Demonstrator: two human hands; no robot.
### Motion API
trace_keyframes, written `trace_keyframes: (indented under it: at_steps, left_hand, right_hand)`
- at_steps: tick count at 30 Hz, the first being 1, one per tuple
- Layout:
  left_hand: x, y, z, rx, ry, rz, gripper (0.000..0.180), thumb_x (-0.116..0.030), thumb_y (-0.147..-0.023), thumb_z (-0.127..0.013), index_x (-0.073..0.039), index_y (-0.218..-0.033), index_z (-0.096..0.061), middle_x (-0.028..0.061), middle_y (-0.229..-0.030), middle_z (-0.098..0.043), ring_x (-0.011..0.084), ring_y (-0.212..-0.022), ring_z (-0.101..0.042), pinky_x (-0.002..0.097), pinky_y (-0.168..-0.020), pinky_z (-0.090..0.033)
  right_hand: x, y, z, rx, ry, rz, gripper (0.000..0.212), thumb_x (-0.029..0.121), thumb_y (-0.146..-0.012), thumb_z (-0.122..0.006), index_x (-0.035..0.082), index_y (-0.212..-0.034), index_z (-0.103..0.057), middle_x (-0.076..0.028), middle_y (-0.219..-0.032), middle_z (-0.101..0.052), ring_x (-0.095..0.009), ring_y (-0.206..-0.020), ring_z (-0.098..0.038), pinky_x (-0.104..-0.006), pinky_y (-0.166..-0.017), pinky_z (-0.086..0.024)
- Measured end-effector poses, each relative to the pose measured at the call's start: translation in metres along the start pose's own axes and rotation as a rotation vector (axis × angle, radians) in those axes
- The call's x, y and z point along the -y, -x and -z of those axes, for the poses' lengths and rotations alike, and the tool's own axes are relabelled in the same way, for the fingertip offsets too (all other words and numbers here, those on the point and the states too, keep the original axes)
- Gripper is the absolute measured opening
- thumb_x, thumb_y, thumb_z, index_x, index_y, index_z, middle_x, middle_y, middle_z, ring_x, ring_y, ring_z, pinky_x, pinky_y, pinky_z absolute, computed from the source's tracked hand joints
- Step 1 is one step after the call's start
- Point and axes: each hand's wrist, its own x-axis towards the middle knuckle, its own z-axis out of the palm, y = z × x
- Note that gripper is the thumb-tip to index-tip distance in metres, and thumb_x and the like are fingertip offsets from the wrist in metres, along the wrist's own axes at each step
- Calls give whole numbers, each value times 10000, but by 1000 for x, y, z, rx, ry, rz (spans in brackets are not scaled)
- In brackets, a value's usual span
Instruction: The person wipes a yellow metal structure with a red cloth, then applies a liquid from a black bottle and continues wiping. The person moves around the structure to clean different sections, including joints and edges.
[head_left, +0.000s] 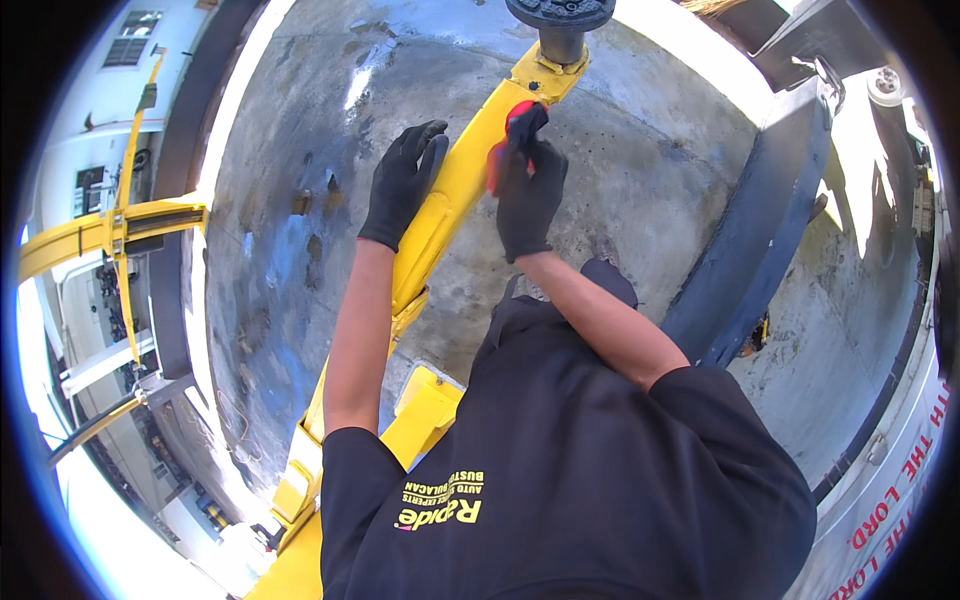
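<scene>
Left hand [403, 185] and right hand [530, 205]: gloves were black. Cloth [495, 167]: was red. Long arm [458, 188]: was yellow. Round pad [560, 11]: was black. Floor [630, 170]: was grey, mottled with dark stains. Shirt [620, 470]: was black, with yellow lettering. Beam [752, 220]: was dark blue-grey.

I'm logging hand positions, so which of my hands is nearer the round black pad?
Right. Your right hand is at the right side of the yellow beam with a red cloth, nearer the round black pad; your left hand is at the beam's left, farther away.
</scene>
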Motion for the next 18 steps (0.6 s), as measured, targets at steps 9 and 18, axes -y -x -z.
trace_keyframes:
  at_steps: [9, 18]
  left_hand:
    - [6, 5, 2, -51, -126, -62, 341, -354, -1127, -669, -111, -1347, -762, 142, -1291, -795, 360, -1172, -770, 471, -1017, -597]
    - [-22, 3, 1, -54, -9, -135, 324, -262, -1140, -665, -29, -1352, -739, 210, -1302, -772, 410, -1216, -736, 480, -1048, -570]
  right_hand:
    - [31, 31, -25, -163, 25, -132, 276, 210, -1127, -622, -9, -1250, -738, -228, -1162, -720, -439, -1136, -693, -519, -998, -528]
    - [23, 19, -40, -32, -37, -241, 507, 241, -1174, -483, 97, -1649, -587, -239, -1302, -729, -412, -1222, -675, -510, -1095, -507]
